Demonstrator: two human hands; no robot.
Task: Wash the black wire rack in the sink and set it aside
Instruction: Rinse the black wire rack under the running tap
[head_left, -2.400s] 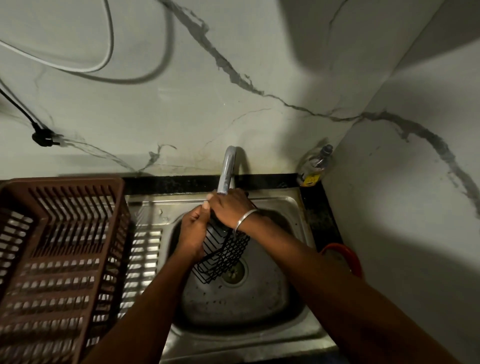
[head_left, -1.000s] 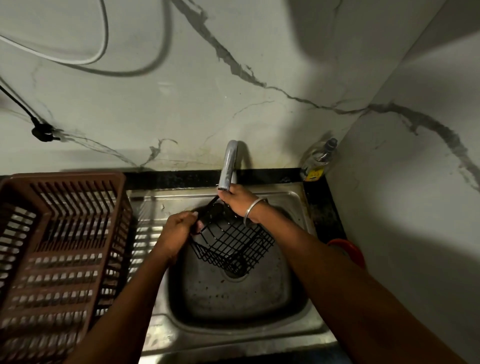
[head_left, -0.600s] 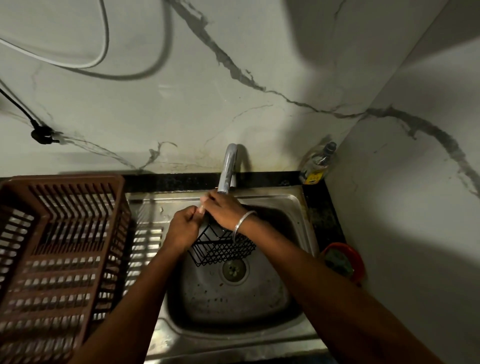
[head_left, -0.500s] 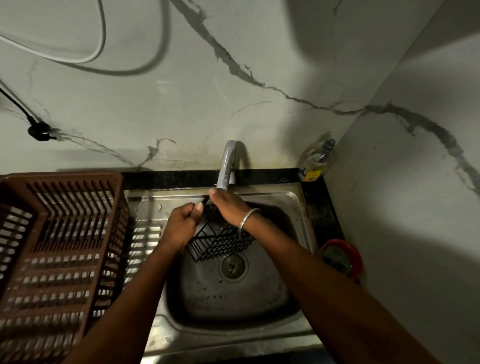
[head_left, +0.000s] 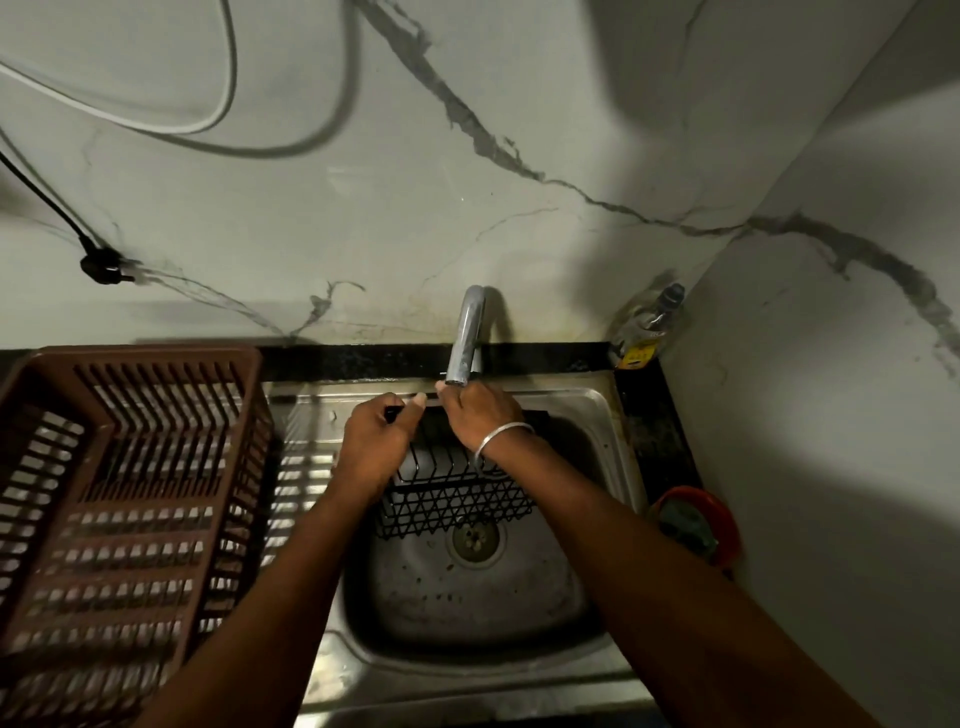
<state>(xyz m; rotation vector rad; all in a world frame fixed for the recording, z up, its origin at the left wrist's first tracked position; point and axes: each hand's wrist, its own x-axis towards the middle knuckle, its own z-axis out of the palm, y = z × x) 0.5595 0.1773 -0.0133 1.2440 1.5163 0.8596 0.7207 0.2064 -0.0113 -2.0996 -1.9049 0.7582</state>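
The black wire rack (head_left: 457, 501) hangs over the steel sink (head_left: 597, 410), just below the tap (head_left: 466, 338) and above the drain. My left hand (head_left: 376, 436) is closed around the rack's top bar at its left end. My right hand (head_left: 480, 410), with a silver bangle on the wrist, holds the same top edge right under the tap's spout. The rack's lattice front faces me; its upper part is hidden behind both hands. I cannot tell whether water is running.
A brown slotted plastic basket (head_left: 130, 483) stands on the drainboard left of the sink. A soap bottle (head_left: 647, 327) sits in the back right corner. A red bowl (head_left: 696, 525) rests on the black counter at the right. Cables hang on the marble wall.
Over the last second the rack was turned in both hands from a tilted, open-side-up pose to hanging with its lattice front towards me. Both hands stayed under the tap.
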